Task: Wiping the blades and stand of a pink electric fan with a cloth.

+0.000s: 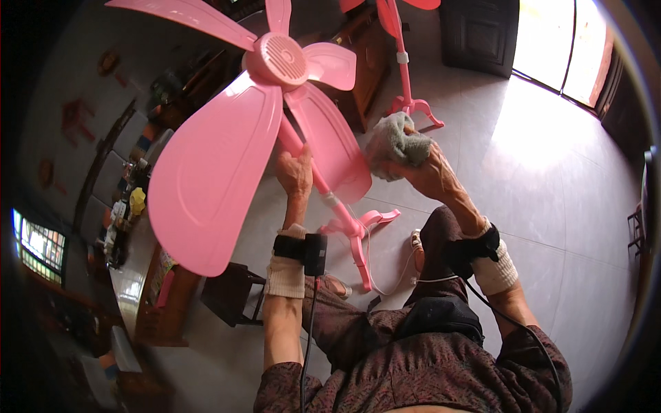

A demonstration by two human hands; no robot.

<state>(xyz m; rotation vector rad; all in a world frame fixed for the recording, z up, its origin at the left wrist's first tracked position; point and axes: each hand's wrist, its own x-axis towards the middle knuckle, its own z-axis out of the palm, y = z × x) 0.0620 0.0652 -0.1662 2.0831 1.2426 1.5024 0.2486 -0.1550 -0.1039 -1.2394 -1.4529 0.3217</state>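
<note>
A pink pedestal fan with several large blades (217, 170) stands before me, its round hub (283, 59) at the upper middle. My left hand (295, 173) grips the fan's pink pole (320, 178) just below the blades. In my right hand (431, 170) is a bunched grey-green cloth (397, 144), held to the right of the lower blade (333, 139); it looks apart from the blade, though the cloth is slightly blurred. The fan's splayed foot (356, 227) rests on the floor near my feet.
Another pink fan (403, 67) stands behind, by a wooden cabinet (364, 62). A dark stool (232, 294) and a table carrying small objects (126, 284) are on the left. A white cord (373, 281) lies on the tiled floor near my shoes. An open doorway (557, 46) is at the upper right.
</note>
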